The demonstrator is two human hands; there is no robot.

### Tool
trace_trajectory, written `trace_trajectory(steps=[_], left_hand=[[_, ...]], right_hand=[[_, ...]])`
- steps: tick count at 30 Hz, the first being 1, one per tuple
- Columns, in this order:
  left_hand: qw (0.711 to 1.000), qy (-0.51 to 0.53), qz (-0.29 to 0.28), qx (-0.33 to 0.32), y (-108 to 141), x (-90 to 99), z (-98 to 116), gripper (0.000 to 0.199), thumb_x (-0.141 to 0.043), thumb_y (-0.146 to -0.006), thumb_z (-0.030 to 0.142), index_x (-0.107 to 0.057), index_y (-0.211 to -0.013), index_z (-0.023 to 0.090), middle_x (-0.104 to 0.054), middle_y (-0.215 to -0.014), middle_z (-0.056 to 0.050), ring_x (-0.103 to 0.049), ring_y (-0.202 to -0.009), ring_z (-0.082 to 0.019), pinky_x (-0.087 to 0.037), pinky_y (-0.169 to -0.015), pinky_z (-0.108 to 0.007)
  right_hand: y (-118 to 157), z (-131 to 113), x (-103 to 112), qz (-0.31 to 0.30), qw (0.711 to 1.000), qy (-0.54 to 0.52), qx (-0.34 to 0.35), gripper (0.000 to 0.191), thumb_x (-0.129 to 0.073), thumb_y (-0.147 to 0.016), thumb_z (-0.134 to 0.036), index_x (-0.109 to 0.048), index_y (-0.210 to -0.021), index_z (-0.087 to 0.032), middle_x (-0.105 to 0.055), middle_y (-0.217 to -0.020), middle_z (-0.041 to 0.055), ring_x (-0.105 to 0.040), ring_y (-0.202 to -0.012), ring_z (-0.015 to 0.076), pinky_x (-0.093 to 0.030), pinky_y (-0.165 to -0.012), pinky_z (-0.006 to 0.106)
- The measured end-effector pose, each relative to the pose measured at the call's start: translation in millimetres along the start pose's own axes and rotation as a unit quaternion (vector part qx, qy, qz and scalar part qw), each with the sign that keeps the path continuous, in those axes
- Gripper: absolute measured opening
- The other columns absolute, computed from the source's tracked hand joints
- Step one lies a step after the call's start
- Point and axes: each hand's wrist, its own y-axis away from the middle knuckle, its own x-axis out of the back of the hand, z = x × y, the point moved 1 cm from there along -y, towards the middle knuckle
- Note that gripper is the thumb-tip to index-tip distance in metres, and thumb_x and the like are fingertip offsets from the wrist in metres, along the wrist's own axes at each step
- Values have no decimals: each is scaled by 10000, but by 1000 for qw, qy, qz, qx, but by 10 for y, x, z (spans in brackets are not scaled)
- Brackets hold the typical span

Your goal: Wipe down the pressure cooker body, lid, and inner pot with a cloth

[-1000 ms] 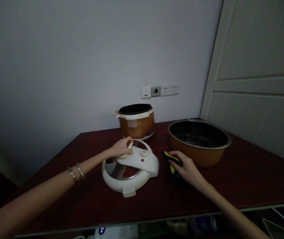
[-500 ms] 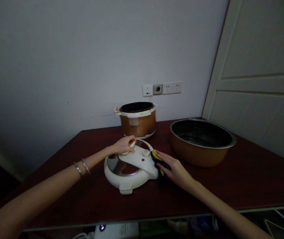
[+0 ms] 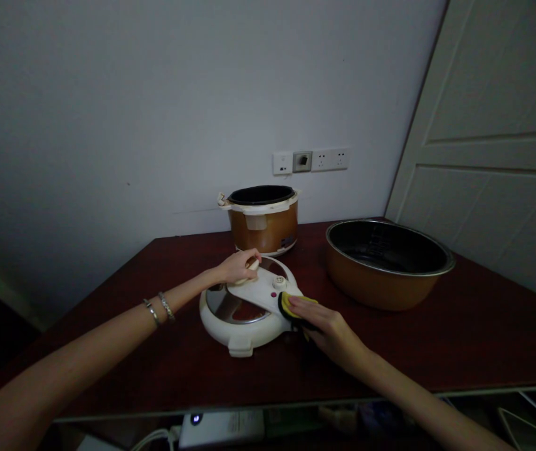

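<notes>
A round white and silver lid (image 3: 261,330) lies on the dark red table. My left hand (image 3: 239,267) is wrapped round the cream handle (image 3: 252,268) on its top. Under the fingers of my right hand (image 3: 331,326), a yellow and black cloth or pad (image 3: 286,305) is pressed on the right part of the lid, just beside the small red dot. The white round knob (image 3: 279,282) on the lid is just behind the pad. Part of the pad is hidden by my right hand.
Behind the lid stands an orange-brown cooker body (image 3: 264,230) with a black inside. A large inner pot (image 3: 380,289) is at the right on the table (image 3: 173,382). Wall sockets (image 3: 330,160) are at the back, and a white box (image 3: 223,430) shows below the front edge.
My right hand has turned the pad flatter and brought it from the lid's right edge onto its top, near the red dot. My left hand still holds the handle. The view has shifted slightly.
</notes>
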Motion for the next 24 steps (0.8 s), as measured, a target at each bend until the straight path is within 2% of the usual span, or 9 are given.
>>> trace_trajectory(steps=[4, 6, 11, 14, 17, 20, 24], left_hand=[[1000, 6, -2, 6, -1, 2, 15, 337, -562, -632, 224, -546, -967, 190, -550, -786, 1, -491, -710, -162, -363, -647, -260], [1000, 7, 0, 7, -1, 0, 10, 339, -561, -632, 230, -545, -968, 189, -548, -789, 2, -491, -712, -163, -361, -647, -260], [1000, 8, 8, 1, -8, -18, -31, 349, -564, -627, 240, -554, -972, 189, -551, -800, 4, -490, -711, -164, -356, -641, -257], [1000, 8, 7, 3, -15, -26, -45, 355, -561, -624, 238, -557, -976, 189, -551, -788, 6, -486, -713, -167, -350, -632, -255], [1000, 9, 5, 4, -20, -31, -52, 352, -558, -625, 236, -556, -974, 193, -546, -777, 7, -486, -705, -167, -352, -629, -256], [1000, 8, 6, 6, -22, -33, -60, 346, -562, -627, 237, -554, -971, 199, -550, -784, 6, -497, -708, -169, -362, -636, -259], [1000, 8, 9, 2, -16, -29, -56, 341, -563, -630, 241, -552, -968, 199, -559, -811, 1, -510, -730, -174, -373, -662, -266]], right_hand=[[-89, 212, 56, 43, 998, 14, -53, 459, -546, -813, -54, -590, -1239, -218, -603, -1246, 87, -562, -1156, 236, -451, -1008, 430], [-89, 214, 36, 53, 996, 23, -66, 451, -543, -811, -56, -598, -1231, -212, -602, -1245, 90, -566, -1151, 237, -449, -1008, 432], [78, -68, -115, 22, 999, 24, -20, 672, -468, -721, 72, -515, -1317, -235, -544, -1318, 79, -506, -1218, 217, -430, -1031, 410], [147, -126, -142, 12, 1000, 10, -11, 738, -445, -686, 94, -498, -1328, -265, -539, -1328, 54, -498, -1226, 205, -426, -1037, 404], [104, -8, -80, 39, 999, 11, -34, 594, -484, -751, 28, -561, -1273, -244, -584, -1276, 65, -542, -1184, 213, -449, -1016, 407], [4, 127, -7, 73, 993, 29, -88, 430, -522, -814, -78, -613, -1215, -203, -622, -1221, 92, -589, -1123, 238, -474, -986, 411], [-26, 114, -22, 84, 987, 50, -129, 388, -516, -838, -126, -612, -1209, -186, -642, -1189, 106, -610, -1089, 254, -494, -956, 393]])
